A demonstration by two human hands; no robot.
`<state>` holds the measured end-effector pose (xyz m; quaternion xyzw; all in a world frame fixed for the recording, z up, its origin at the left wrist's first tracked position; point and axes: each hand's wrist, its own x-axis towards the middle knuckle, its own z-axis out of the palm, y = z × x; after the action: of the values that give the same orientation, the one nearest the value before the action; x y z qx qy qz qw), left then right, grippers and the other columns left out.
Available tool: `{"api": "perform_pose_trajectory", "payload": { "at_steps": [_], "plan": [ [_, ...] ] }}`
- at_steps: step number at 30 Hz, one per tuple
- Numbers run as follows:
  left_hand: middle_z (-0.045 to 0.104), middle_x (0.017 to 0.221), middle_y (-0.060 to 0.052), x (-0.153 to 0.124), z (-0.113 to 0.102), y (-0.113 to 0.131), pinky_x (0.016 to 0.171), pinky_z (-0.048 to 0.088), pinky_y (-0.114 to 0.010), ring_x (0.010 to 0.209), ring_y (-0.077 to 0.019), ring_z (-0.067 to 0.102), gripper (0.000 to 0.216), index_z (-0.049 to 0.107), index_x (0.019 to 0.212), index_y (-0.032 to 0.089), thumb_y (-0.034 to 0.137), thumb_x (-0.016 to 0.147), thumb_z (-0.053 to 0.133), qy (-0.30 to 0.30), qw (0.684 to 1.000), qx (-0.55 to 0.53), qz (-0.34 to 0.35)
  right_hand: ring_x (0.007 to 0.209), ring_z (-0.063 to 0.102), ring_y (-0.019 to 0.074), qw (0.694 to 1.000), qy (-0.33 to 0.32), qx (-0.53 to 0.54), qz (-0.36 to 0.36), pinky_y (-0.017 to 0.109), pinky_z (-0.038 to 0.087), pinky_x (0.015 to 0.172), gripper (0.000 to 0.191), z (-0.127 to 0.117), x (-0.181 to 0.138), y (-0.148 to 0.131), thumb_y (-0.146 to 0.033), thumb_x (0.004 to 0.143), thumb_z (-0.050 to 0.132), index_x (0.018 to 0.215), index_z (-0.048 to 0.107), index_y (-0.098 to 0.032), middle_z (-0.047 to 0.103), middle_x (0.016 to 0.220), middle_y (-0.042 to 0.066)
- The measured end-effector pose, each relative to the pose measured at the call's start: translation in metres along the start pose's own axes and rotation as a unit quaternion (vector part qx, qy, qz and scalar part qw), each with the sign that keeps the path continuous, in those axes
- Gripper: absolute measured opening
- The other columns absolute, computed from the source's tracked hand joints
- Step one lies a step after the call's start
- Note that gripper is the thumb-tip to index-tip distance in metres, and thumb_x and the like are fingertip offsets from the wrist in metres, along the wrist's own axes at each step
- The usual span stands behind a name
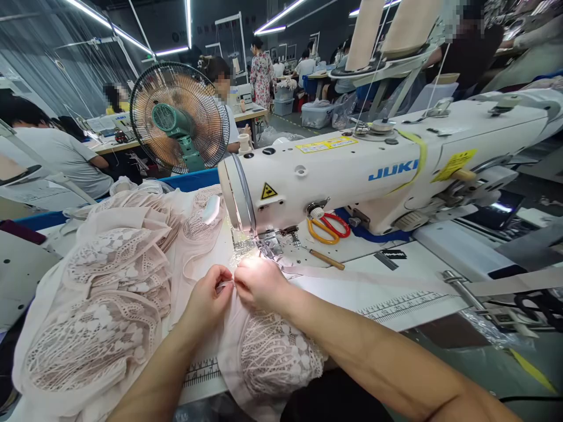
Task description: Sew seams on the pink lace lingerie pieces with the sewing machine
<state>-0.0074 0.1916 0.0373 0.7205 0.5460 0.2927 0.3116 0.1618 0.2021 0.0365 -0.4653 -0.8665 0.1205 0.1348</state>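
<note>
A pale pink lace bra (pixel 281 351) lies under my hands at the front of the sewing machine (pixel 334 170), one cup hanging over the table's near edge. My left hand (pixel 215 293) pinches the edge of the fabric between thumb and fingers. Close beside it, my right hand (pixel 259 281) is closed on the same edge, just in front of the lit presser foot (pixel 270 243). A pale elastic band (pixel 373 278) runs from near the foot to the right, through a metal guide (pixel 457 284).
Stacked lace bras (pixel 97 310) cover the table's left side. Scissors with red and yellow handles (pixel 328 227) and a wooden-handled tool (pixel 328 259) lie by the machine bed. A fan (pixel 180 117) stands behind; thread cones (pixel 365 35) rise at the upper right. Several people sit farther back.
</note>
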Motion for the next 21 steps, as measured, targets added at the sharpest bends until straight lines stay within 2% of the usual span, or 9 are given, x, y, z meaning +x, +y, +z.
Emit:
{"api": "perform_pose_trajectory", "payload": {
  "at_steps": [4,6,8,10,12,16,18,19,21],
  "plan": [
    [0.066,0.082,-0.004,0.001,0.003,-0.001,0.067,0.049,-0.031,0.075,-0.0200,0.063,0.018,0.056,0.086,0.022,0.037,0.077,0.051,-0.003,1.000,-0.014,0.008,0.090,0.059,0.0252,0.998,0.045,0.018,0.025,0.032,0.040,0.066,0.010,0.004,0.002,-0.004,-0.022,0.082,0.060,0.088,0.067,-0.017,0.067,0.091,0.009],
    [0.067,0.082,-0.003,0.001,0.003,-0.002,0.067,0.048,-0.031,0.075,-0.0199,0.063,0.017,0.056,0.086,0.022,0.036,0.077,0.051,-0.004,1.000,-0.009,0.008,0.083,0.056,0.0223,0.989,0.098,0.089,0.062,0.031,0.038,0.065,0.002,0.004,0.003,-0.001,-0.018,0.076,0.059,0.074,0.060,-0.019,0.063,0.083,0.006],
    [0.067,0.081,-0.003,0.001,0.003,-0.003,0.065,0.047,-0.031,0.073,-0.0199,0.063,0.017,0.055,0.088,0.022,0.035,0.078,0.050,-0.004,1.000,0.008,0.005,0.072,0.051,0.0175,0.962,0.148,0.212,0.092,0.029,0.036,0.063,0.012,0.002,0.004,0.004,-0.015,0.071,0.056,0.063,0.048,-0.020,0.056,0.072,0.001],
    [0.067,0.081,-0.003,0.002,0.003,-0.004,0.065,0.047,-0.032,0.072,-0.0203,0.062,0.016,0.054,0.088,0.022,0.034,0.078,0.049,-0.005,0.999,0.031,0.002,0.063,0.044,0.0142,0.908,0.160,0.377,0.092,0.028,0.033,0.059,0.014,-0.001,0.003,0.011,-0.017,0.067,0.054,0.060,0.043,-0.021,0.048,0.064,-0.002],
    [0.067,0.081,-0.003,0.002,0.002,-0.005,0.066,0.047,-0.033,0.072,-0.0208,0.062,0.016,0.053,0.087,0.023,0.034,0.076,0.047,-0.009,0.999,0.051,0.002,0.059,0.041,0.0127,0.845,0.148,0.507,0.078,0.027,0.031,0.056,0.009,-0.006,0.003,0.017,-0.024,0.065,0.053,0.061,0.046,-0.022,0.046,0.061,-0.004],
    [0.067,0.079,-0.003,0.004,0.003,-0.004,0.066,0.047,-0.032,0.070,-0.0205,0.061,0.015,0.053,0.083,0.023,0.033,0.076,0.045,-0.018,0.997,0.069,0.005,0.051,0.036,0.0085,0.718,0.117,0.682,0.076,0.022,0.026,0.050,0.014,-0.016,0.000,0.016,-0.030,0.063,0.056,0.061,0.047,-0.021,0.045,0.057,-0.007],
    [0.066,0.077,-0.002,0.004,0.003,-0.004,0.065,0.046,-0.032,0.069,-0.0200,0.060,0.014,0.053,0.082,0.023,0.032,0.075,0.045,-0.016,0.997,0.071,0.010,0.052,0.042,0.0074,0.648,0.098,0.752,0.076,0.020,0.028,0.049,0.017,-0.018,-0.001,0.013,-0.029,0.061,0.062,0.061,0.047,-0.020,0.048,0.058,-0.007],
    [0.066,0.076,-0.002,0.004,0.003,-0.004,0.064,0.046,-0.031,0.068,-0.0197,0.060,0.013,0.053,0.081,0.024,0.032,0.075,0.046,-0.015,0.997,0.071,0.012,0.054,0.047,0.0081,0.627,0.094,0.770,0.072,0.020,0.033,0.051,0.019,-0.018,-0.001,0.011,-0.029,0.061,0.064,0.062,0.048,-0.019,0.050,0.060,-0.006],
    [0.066,0.073,-0.001,0.004,0.004,-0.005,0.063,0.046,-0.030,0.067,-0.0194,0.059,0.012,0.054,0.079,0.023,0.032,0.075,0.047,-0.009,0.998,0.068,0.014,0.064,0.057,0.0113,0.609,0.097,0.785,0.060,0.024,0.045,0.060,0.023,-0.013,0.000,0.008,-0.032,0.062,0.069,0.066,0.051,-0.020,0.054,0.066,-0.004]
  ]
}}
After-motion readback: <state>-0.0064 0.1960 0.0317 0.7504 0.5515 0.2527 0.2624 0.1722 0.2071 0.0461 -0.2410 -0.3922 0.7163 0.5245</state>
